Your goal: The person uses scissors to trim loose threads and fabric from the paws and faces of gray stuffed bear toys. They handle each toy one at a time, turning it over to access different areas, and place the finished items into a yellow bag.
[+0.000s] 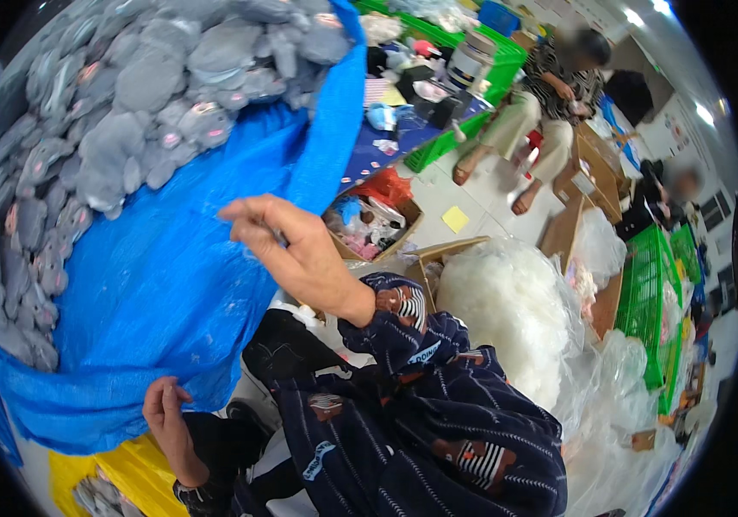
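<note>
A large blue woven plastic sack, spread wide, lies in front of me to the left. Many grey plush toy skins with pink details, flat and unstuffed, are piled along its far and left sides. My right hand hovers over the bare blue sheet, fingers loosely bent and apart, holding nothing. Lower down, my left hand is at the sack's near edge, fingers half curled and thumb apart. Nothing shows in it; whether it touches the sheet I cannot tell.
Right of me, white stuffing fibre bulges from clear plastic. A cardboard box of scraps stands beyond my right hand. A yellow sack lies below my left hand. Green crates stand right. A seated person works at the back.
</note>
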Demonstrator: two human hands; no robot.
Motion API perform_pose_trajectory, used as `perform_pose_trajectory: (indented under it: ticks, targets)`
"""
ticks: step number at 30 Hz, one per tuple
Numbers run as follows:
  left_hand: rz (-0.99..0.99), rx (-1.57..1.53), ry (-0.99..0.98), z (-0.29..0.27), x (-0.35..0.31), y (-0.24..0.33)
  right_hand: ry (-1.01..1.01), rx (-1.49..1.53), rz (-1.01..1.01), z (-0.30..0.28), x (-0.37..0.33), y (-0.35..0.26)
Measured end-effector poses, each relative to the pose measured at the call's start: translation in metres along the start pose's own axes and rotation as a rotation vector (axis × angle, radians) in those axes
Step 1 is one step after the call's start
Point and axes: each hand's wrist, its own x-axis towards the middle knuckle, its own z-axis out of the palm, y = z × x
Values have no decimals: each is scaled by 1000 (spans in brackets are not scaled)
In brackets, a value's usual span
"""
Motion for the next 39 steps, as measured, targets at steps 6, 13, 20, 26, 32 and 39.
perform_pose_trajectory:
  ticks: [6,13,20,26,32,39]
  targets:
    - [12,172,-26,-1,0,35,-184,-175,192,38,-9,4]
    - [462,594,57,-26,44,68,-493,-111,323,88,-12,17]
    - [300,1241,423,-100,136,68,-445,-359,-112,121,-7,56]
    - [391,1193,706,-125,164,71,-428,-593,-73,110,-12,86]
    - [336,1274,870,-155,156,87,-329,-436,-152,118,-17,97]
    - [540,899,871,-168,141,92,-388,-332,30,118,-15,83]
